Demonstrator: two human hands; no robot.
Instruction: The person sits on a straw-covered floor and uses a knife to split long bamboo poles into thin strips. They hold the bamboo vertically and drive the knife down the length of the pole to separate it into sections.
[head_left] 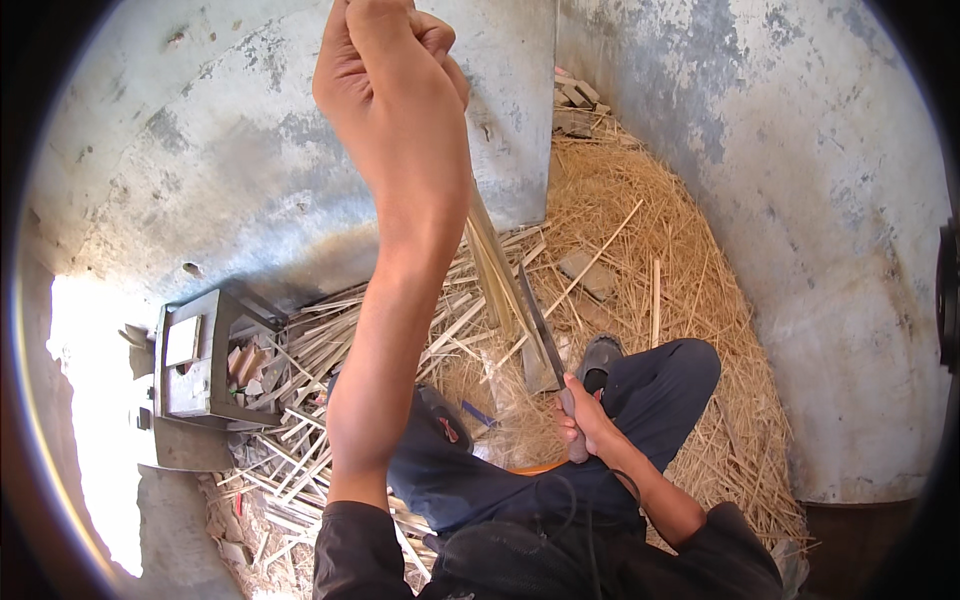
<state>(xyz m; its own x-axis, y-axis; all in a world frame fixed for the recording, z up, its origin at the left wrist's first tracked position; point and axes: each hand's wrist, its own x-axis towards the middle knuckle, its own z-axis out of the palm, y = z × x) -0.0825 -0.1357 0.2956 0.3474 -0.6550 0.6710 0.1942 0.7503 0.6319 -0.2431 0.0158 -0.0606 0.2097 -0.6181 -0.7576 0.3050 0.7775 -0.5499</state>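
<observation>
My left hand (pixel 385 65) is raised high in front of the wall, fingers curled tight. Long pale bamboo strips (pixel 497 270) run up behind my left forearm in line with that fist; their upper ends are hidden. Low between my knees, my right hand (pixel 588 418) grips the handle of a long, narrow, dark-bladed knife (pixel 540 325). Its blade points up and away from me, lying along the strips' lower part. Whether the edge is cutting into them cannot be made out.
I sit low with knees bent. Loose bamboo strips (pixel 300 455) heap up on the left beside a wooden stool-like frame (pixel 205 370). Fine shavings (pixel 720 440) cover the floor on the right. Worn walls (pixel 250 130) stand close, with bricks (pixel 578 95) in the far corner.
</observation>
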